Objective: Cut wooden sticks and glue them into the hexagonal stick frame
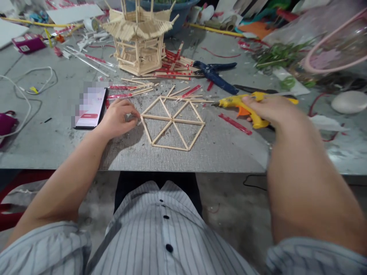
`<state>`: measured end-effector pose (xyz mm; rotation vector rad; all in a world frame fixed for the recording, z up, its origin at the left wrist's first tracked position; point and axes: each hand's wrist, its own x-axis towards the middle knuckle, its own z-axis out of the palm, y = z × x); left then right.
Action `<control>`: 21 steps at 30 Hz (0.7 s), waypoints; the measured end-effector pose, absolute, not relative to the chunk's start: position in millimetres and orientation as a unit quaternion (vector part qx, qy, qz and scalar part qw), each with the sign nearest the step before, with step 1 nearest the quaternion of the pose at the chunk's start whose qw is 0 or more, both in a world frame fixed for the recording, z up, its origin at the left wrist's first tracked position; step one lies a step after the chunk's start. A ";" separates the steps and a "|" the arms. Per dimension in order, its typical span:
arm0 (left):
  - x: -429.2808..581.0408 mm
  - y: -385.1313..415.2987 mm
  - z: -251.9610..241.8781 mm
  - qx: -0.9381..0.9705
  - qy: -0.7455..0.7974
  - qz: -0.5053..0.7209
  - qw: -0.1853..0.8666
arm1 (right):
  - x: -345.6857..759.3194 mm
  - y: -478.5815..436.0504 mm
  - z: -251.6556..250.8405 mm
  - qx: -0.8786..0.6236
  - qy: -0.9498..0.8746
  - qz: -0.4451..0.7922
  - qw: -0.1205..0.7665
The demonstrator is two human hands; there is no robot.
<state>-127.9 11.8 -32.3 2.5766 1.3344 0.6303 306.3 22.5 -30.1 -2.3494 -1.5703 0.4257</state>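
A flat hexagon of thin wooden sticks with spokes lies on the grey table in front of me. My left hand rests at the hexagon's left corner, its fingers curled and pinched against the stick ends. My right hand is closed around a yellow glue gun, whose nozzle points left toward the hexagon's upper right side. Loose sticks lie just behind the hexagon.
A stick-built pagoda model stands at the back centre. A phone lies left of my left hand. Blue pliers, red wrappers, a white cable and craft clutter cover the far table. The table edge runs near my lap.
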 end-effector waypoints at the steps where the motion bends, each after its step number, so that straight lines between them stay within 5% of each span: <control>1: -128.6 13.0 -34.1 0.865 0.446 0.215 0.086 | 299.9 22.2 -24.7 -0.855 -0.507 0.089 0.059; 5: -131.9 19.9 -41.1 0.850 0.447 0.252 0.117 | 258.7 12.1 -3.5 -0.888 -0.460 -0.018 0.010; 10: -132.4 22.6 -41.9 0.876 0.356 0.273 0.179 | 188.1 -9.5 -4.5 -0.512 -0.829 0.010 0.225; 14: -126.1 13.1 -40.0 0.912 0.311 0.209 0.170 | 145.4 -14.5 -23.7 -0.325 -0.924 0.044 0.196; 21: -116.5 3.1 -41.3 0.929 0.302 0.164 0.137 | 127.7 -12.9 -53.3 -0.235 -0.942 0.019 0.238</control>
